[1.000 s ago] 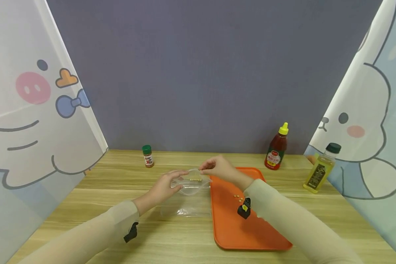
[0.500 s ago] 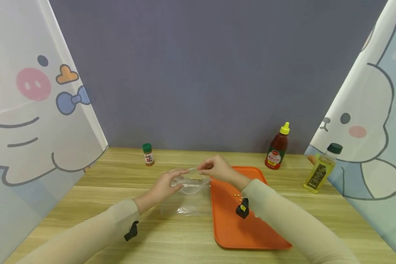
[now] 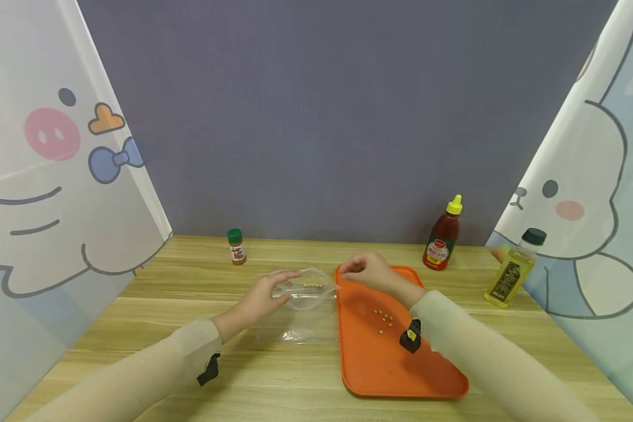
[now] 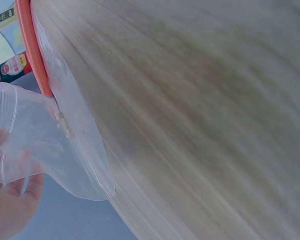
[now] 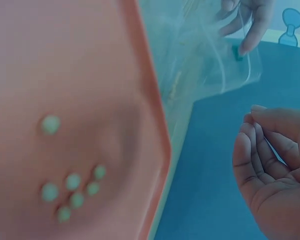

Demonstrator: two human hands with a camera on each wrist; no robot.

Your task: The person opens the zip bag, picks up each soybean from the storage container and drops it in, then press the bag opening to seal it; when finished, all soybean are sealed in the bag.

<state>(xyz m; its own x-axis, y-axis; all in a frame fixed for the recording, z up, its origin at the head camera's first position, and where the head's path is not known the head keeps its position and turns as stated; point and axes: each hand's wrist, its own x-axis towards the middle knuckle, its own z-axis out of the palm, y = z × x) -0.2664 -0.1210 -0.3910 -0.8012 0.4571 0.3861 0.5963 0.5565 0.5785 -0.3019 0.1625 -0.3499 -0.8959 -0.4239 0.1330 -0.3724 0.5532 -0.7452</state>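
Observation:
A clear zip-lock bag (image 3: 305, 302) lies on the table with its mouth spread apart. My left hand (image 3: 261, 296) holds it at the left side of the mouth, fingers on the upper edge and thumb on the lower. A row of small pale-yellow beans (image 3: 313, 285) shows inside. My right hand (image 3: 368, 271) hovers above the far left part of the orange tray (image 3: 369, 369), just right of the bag. In the right wrist view its thumb meets the loosely curled fingers, with nothing seen between them. Several loose beans (image 5: 49, 192) lie on the tray.
A small green-capped spice jar (image 3: 236, 247) stands at the back left. Behind the tray is a red sauce bottle (image 3: 440, 241) with a yellow cap. An oil bottle (image 3: 514, 269) with a dark cap stands at the right. A grey panel (image 3: 316, 129) closes off the back.
My right hand has left the bag's mouth and moved right, over the tray. The loose beans are now uncovered. My left hand keeps its grip on the bag.

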